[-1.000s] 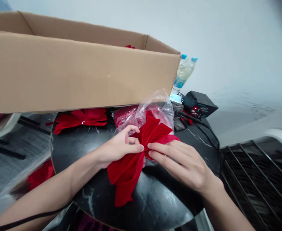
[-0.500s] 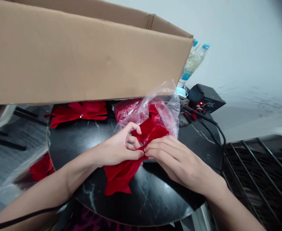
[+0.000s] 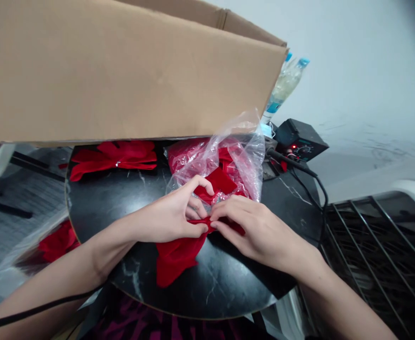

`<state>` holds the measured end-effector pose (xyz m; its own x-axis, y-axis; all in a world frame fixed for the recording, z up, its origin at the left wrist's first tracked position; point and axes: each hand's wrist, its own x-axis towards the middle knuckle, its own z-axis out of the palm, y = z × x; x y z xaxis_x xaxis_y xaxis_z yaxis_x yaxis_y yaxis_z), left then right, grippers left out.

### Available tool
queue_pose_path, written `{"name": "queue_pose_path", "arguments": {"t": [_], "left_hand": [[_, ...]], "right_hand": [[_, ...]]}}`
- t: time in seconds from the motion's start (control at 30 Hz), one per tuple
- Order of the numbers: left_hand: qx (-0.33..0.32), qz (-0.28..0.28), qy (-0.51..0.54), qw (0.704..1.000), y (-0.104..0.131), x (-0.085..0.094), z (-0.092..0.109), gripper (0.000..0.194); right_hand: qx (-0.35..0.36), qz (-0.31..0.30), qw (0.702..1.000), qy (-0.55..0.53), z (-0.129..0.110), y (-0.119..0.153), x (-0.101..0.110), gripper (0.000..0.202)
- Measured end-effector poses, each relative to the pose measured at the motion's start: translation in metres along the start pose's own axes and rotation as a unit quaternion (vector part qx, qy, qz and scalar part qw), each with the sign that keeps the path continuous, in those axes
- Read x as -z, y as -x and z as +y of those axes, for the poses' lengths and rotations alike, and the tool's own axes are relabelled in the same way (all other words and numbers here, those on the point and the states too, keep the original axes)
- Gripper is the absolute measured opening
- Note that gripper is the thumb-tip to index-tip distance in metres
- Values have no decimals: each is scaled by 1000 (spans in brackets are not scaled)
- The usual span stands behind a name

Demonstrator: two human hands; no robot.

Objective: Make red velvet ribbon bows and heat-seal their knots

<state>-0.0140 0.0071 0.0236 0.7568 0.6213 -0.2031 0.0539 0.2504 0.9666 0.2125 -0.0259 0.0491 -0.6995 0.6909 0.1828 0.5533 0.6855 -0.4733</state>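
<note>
Red fabric [image 3: 179,259] is gathered between my two hands, above the round black table [image 3: 224,288]. My left hand [image 3: 179,212] pinches it from the left, with the index finger curled above the thumb. From the right, my right hand [image 3: 249,224] grips the same gathered part with thumb and fingertips, close beside my left fingertips. Just beyond my hands lies a clear plastic bag [image 3: 253,160] with red fabric pieces inside and at its mouth. A red bow-like piece [image 3: 118,158] with a small shiny middle rests at the table's back left.
A large cardboard box [image 3: 132,75] stands across the back. Bottles [image 3: 287,82] and a black device [image 3: 301,139] with a red light and cables are at the back right. A black rack [image 3: 377,250] is at the right. More red fabric [image 3: 56,243] lies in plastic lower left.
My right hand's fingers have shifted from lying flat together to a pinch with the thumb showing. The fabric's upper part that spread over my right fingers has folded down. The view has shifted slightly.
</note>
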Motion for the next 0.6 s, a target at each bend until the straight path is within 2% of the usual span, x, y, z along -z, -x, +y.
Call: {"name": "queue_pose_path", "arguments": {"t": [0.13, 0.27, 0.37, 0.47, 0.6], "left_hand": [[-6, 22, -10, 1000, 1, -2, -1, 59], [-6, 20, -11, 1000, 0, -5, -2, 53], [5, 7, 2, 1000, 1, -6, 1, 52], [15, 7, -4, 1000, 2, -7, 3, 52], [10, 31, -25, 999, -1, -7, -7, 56]], "right_hand": [[-72, 17, 996, -51, -1, 0, 4, 5], [-128, -13, 983, -133, -1, -2, 14, 8], [-126, -47, 984, -113, -2, -4, 23, 17], [-114, -81, 987, -74, -4, -8, 25, 11], [-103, -96, 988, -64, -7, -12, 20, 10]]}}
